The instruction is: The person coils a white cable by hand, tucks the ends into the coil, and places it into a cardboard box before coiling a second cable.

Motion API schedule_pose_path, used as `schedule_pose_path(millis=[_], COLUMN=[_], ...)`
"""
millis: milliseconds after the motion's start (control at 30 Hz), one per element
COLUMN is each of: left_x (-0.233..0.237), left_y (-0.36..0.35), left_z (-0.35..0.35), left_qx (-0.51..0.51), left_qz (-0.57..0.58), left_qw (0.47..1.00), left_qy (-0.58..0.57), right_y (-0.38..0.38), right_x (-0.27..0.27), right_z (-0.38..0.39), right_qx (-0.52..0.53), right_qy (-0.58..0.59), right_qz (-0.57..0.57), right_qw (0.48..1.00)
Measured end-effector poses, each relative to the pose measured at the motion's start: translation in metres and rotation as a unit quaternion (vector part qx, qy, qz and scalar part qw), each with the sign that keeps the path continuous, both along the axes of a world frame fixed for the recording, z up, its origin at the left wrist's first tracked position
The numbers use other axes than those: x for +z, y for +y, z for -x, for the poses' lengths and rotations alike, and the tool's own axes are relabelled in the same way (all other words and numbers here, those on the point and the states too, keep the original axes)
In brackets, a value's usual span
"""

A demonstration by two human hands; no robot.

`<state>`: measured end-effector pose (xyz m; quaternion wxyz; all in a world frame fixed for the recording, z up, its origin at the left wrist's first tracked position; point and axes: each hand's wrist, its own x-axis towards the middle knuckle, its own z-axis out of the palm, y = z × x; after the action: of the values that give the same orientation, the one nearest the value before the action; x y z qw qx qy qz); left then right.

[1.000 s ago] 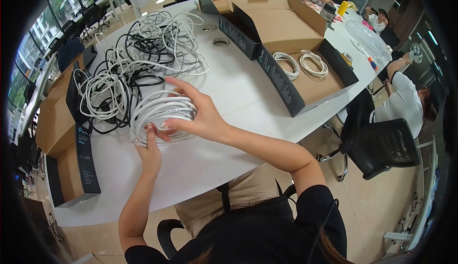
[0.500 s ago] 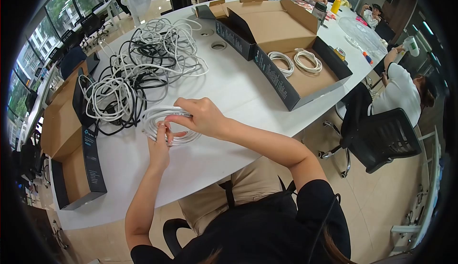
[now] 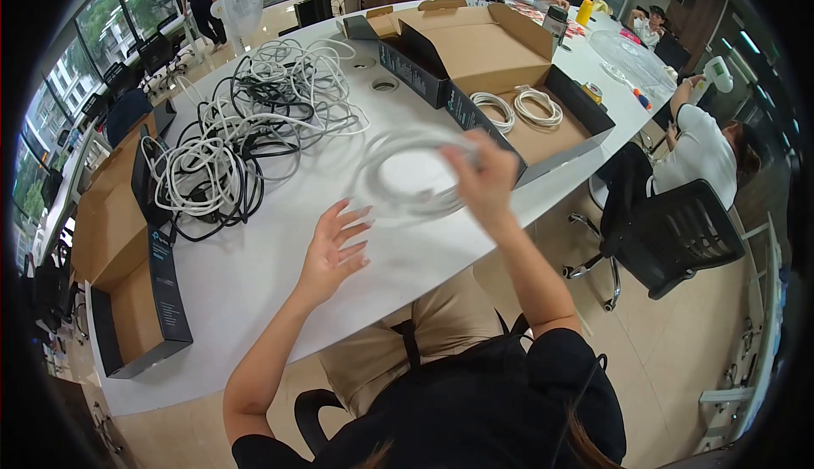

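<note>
Holding coiled white cable [image 3: 398, 182] above bench [image 3: 280, 299]: your right hand [image 3: 485, 176] fingers pinched it | left hand [image 3: 335, 253] spread, empty | step likely carry; next called for clearing box [image 3: 585, 121] wall.

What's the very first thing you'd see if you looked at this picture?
The right hand holds a white cable coil, blurred, over the white table in the middle, with the left hand spread open near it. To the left lies a big tangle of white and black cables, and to the right an open cardboard box holds two neat coils.
</note>
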<state>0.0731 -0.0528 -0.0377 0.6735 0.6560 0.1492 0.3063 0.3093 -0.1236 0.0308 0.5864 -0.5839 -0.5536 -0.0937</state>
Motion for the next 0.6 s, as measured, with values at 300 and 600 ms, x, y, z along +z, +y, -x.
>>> schedule_pose_path(millis=[300,600], left_x=[-0.009,-0.007], left_y=[0.013,0.011], left_z=[0.003,0.000], left_qx=[0.130,0.124], left_qz=[0.025,0.001], left_qw=[0.988,0.988], left_qy=[0.077,0.097], right_y=[-0.006,0.012], right_x=[0.022,-0.017], right_z=[-0.210,-0.257], right_qx=[-0.137,-0.069], right_qy=[0.184,0.200], right_qz=[-0.063,0.442], right_qw=[0.971,0.872])
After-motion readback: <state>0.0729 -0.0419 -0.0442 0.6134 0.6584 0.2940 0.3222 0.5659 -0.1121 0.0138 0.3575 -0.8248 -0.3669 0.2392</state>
